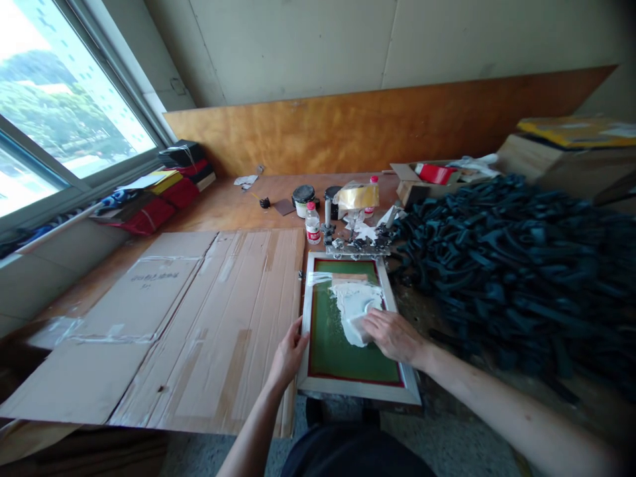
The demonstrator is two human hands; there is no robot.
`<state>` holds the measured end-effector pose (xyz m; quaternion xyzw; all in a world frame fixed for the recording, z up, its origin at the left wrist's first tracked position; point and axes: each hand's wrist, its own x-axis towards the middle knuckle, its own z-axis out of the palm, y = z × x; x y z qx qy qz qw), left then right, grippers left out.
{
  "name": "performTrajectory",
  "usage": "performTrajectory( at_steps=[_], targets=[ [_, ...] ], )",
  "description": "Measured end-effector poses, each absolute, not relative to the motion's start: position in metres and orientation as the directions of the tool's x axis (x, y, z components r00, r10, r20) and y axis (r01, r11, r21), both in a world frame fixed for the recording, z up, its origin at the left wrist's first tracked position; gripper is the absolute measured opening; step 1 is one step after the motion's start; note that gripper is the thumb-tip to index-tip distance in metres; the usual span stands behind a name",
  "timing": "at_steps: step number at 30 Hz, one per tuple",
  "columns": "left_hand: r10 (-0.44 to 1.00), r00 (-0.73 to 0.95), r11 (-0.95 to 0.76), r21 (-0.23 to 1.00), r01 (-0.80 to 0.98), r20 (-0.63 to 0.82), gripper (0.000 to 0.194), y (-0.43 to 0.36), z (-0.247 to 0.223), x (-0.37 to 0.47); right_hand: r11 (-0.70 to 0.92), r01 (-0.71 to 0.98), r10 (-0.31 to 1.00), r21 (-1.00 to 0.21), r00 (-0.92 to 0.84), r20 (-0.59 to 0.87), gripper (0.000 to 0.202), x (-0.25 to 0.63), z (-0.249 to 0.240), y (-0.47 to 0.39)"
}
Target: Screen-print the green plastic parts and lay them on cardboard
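Observation:
A screen-printing frame [358,391] lies at the table's front edge, its green mesh [325,351] bordered in red. Thick white ink [358,298] is spread over the middle and upper right of the mesh. My left hand [289,354] grips the frame's left side rail. Above the mesh, my right hand [392,336] is closed on a pale scraper [358,323], which touches the white ink. Motion blur and the fingers hide part of the scraper's shape. A metal clamp [358,248] is at the frame's far end.
A flattened cardboard sheet [199,331] covers the table on the left. A heap of dark straps [507,265] lies close on the right. Behind the frame stand a bottle [313,225] and an ink tub [303,201]. Boxes [561,159] sit at the back right.

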<state>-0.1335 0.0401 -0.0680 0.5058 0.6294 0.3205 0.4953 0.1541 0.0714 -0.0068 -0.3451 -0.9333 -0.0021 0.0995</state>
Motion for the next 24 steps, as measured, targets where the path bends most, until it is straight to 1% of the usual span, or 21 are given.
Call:
performTrajectory(
  at_steps=[3, 5, 6, 7, 9, 11, 13, 15, 16, 18, 19, 21, 23, 24],
  targets=[
    [0.956, -0.014, 0.284, 0.909, 0.306, -0.294, 0.055, 0.04, -0.068, -0.132, 0.83, 0.548, 0.558, -0.104, -0.813, 0.168, 0.017, 0.169, 0.004, 0.069],
    [0.958, -0.028, 0.281, 0.907, 0.313, -0.287, 0.054, 0.04, -0.068, -0.131, 0.827, 0.539, 0.558, -0.16, -0.821, 0.12, 0.014, 0.172, 0.012, 0.075],
    [0.959, -0.032, 0.278, 0.907, 0.316, -0.283, 0.054, 0.04, -0.069, -0.131, 0.811, 0.556, 0.579, -0.183, -0.807, 0.113, 0.013, 0.171, 0.014, 0.08],
    [0.96, -0.036, 0.274, 0.907, 0.319, -0.278, 0.054, 0.04, -0.07, -0.132, 0.788, 0.585, 0.611, -0.194, -0.782, 0.124, 0.012, 0.169, 0.014, 0.083],
    [0.962, -0.044, 0.27, 0.91, 0.314, -0.27, 0.055, 0.04, -0.071, -0.132, 0.754, 0.635, 0.657, -0.172, -0.726, 0.2, 0.013, 0.163, 0.008, 0.085],
    [0.961, -0.055, 0.274, 0.913, 0.301, -0.271, 0.058, 0.04, -0.072, -0.132, 0.761, 0.636, 0.641, -0.125, -0.71, 0.292, 0.017, 0.161, -0.004, 0.078],
    [0.958, -0.069, 0.286, 0.914, 0.289, -0.278, 0.06, 0.041, -0.072, -0.132, 0.802, 0.587, 0.586, -0.107, -0.742, 0.326, 0.021, 0.164, -0.012, 0.067],
    [0.955, -0.079, 0.296, 0.916, 0.272, -0.285, 0.063, 0.041, -0.07, -0.131, 0.826, 0.547, 0.561, -0.136, -0.772, 0.299, 0.019, 0.169, -0.012, 0.063],
    [0.954, -0.081, 0.3, 0.918, 0.261, -0.289, 0.064, 0.04, -0.069, -0.131, 0.821, 0.547, 0.571, -0.163, -0.774, 0.273, 0.016, 0.171, -0.008, 0.065],
    [0.951, -0.076, 0.31, 0.922, 0.232, -0.3, 0.068, 0.04, -0.064, -0.13, 0.77, 0.598, 0.638, -0.223, -0.732, 0.24, 0.009, 0.168, 0.005, 0.079],
    [0.949, -0.072, 0.314, 0.925, 0.215, -0.306, 0.07, 0.039, -0.06, -0.13, 0.728, 0.64, 0.685, -0.245, -0.689, 0.237, 0.012, 0.163, 0.014, 0.09],
    [0.947, -0.068, 0.322, 0.93, 0.176, -0.315, 0.079, 0.038, -0.046, -0.131, 0.623, 0.741, 0.782, -0.25, -0.578, 0.235, 0.031, 0.153, 0.032, 0.116],
    [0.94, -0.055, 0.342, 0.933, 0.116, -0.337, 0.089, 0.038, -0.025, -0.133, 0.513, 0.835, 0.852, -0.199, -0.468, 0.234, 0.049, 0.148, 0.049, 0.142],
    [0.935, -0.043, 0.354, 0.932, 0.078, -0.352, 0.091, 0.039, -0.012, -0.133, 0.465, 0.867, 0.875, -0.178, -0.418, 0.245, 0.054, 0.151, 0.057, 0.153]
  ],
)
